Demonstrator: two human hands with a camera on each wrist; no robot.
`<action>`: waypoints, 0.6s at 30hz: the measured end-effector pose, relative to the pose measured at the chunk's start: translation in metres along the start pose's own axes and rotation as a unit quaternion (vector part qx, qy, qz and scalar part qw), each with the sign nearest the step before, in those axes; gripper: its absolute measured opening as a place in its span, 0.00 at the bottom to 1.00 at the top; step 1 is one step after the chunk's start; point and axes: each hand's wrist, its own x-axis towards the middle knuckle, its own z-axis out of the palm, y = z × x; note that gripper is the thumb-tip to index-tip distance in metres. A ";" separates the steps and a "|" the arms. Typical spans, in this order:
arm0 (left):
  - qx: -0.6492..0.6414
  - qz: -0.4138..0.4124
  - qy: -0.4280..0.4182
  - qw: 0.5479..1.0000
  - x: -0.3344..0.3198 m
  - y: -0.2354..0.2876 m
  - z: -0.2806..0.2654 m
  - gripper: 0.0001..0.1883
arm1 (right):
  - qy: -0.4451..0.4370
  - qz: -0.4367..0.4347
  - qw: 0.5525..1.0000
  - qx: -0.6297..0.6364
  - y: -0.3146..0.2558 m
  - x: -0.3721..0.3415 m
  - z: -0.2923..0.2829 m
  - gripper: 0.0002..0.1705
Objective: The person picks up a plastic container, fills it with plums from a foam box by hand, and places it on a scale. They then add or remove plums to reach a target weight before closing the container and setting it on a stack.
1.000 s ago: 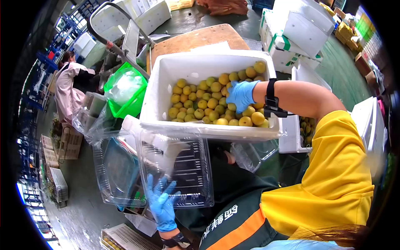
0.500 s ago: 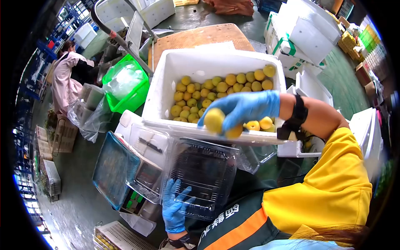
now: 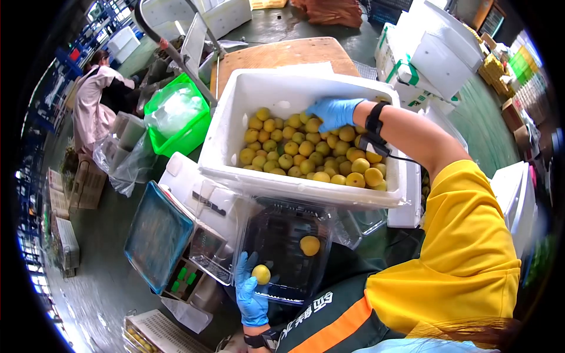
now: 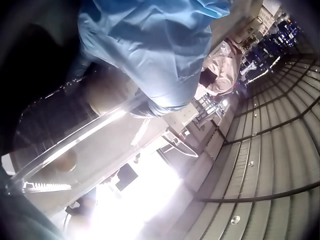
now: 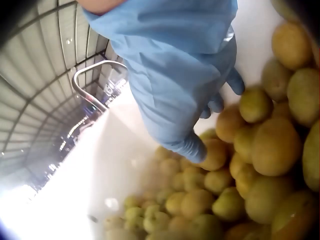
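Blue-gloved right hand point(image 3: 335, 113) touches round fruit point(image 5: 215, 156) | left hand point(image 3: 251, 301) holds clear plastic container point(image 3: 283, 250)

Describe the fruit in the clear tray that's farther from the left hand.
Find the big white foam box. On the person's side of it is a clear plastic tray with two fruits. Yours is the more orange one, away from the left hand; the yellower fruit sits by its fingers.
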 end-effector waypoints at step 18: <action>-0.049 -0.014 0.011 0.999 0.008 0.002 -0.007 0.40 | -0.005 -0.011 0.768 0.640 -0.042 -0.031 -0.033 0.29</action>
